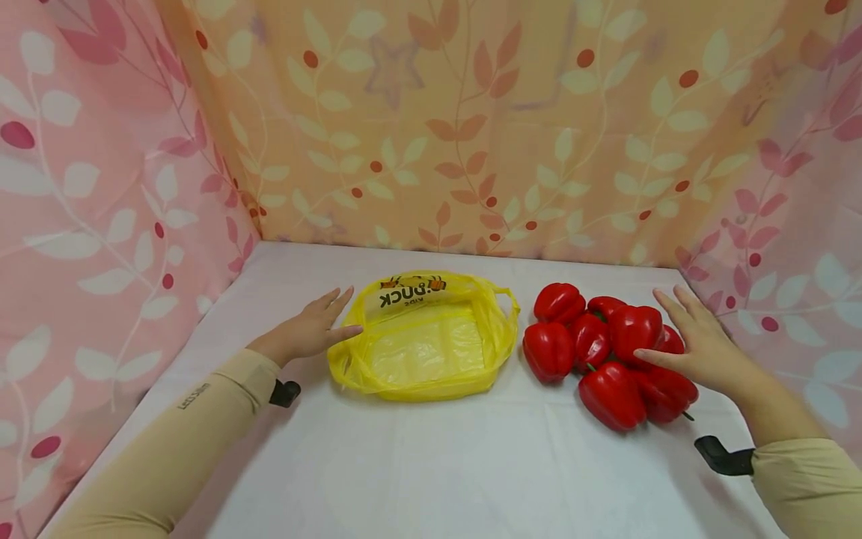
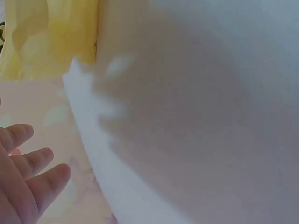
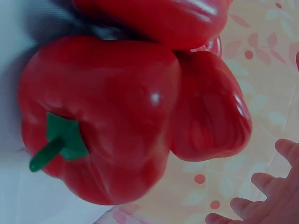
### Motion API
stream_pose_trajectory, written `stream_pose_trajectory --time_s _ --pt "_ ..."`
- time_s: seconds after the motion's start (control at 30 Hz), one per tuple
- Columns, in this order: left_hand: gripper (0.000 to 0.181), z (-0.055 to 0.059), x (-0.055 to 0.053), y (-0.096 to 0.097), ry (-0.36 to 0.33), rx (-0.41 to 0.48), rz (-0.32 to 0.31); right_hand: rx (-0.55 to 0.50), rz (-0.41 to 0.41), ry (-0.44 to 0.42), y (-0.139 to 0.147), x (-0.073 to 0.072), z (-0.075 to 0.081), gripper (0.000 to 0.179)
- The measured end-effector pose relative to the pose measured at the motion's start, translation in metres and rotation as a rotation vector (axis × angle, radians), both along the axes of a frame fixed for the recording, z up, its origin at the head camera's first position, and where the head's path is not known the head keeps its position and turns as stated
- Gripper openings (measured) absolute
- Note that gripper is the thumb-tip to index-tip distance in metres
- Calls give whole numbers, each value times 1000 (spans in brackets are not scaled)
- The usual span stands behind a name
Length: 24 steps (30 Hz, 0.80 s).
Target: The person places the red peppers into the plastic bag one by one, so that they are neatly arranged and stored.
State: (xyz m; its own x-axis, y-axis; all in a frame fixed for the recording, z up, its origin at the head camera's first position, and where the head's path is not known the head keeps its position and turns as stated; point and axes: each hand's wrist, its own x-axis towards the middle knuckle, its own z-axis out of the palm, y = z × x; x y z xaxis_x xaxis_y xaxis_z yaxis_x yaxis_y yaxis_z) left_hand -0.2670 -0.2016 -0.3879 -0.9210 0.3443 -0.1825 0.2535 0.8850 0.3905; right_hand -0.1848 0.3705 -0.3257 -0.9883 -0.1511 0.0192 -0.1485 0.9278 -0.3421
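Note:
A yellow plastic bag (image 1: 424, 352) with dark lettering lies spread on the table, its mouth open toward me. My left hand (image 1: 310, 328) hovers at the bag's left side, fingers extended, holding nothing; in the left wrist view its fingers (image 2: 49, 186) are apart from the bag (image 2: 51, 37). To the right of the bag sits a heap of several glossy red bell peppers (image 1: 613, 393). Over the heap's right side, my right hand (image 1: 707, 348) is spread with nothing in it. A pepper with a green stem (image 3: 103, 121) fills much of the right wrist view.
A white cloth covers the table (image 1: 431, 464). Patterned curtains with leaves (image 1: 458, 135) stand behind it and along both sides. Black wrist mounts (image 1: 723, 455) stick out below the forearms.

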Motion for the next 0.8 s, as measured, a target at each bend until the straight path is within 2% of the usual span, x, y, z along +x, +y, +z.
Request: stream_pose_trajectory --time_s 0.33,0.57,0.8 --pt "104 -3 -3 5 -37 84 -4 2 40 48 3 -4 -12 113" --pt "110 -8 -7 5 -63 107 6 4 49 16 3 -6 -15 117" --pt "105 -9 -11 7 -110 117 71 -9 54 -21 4 -10 -19 118"
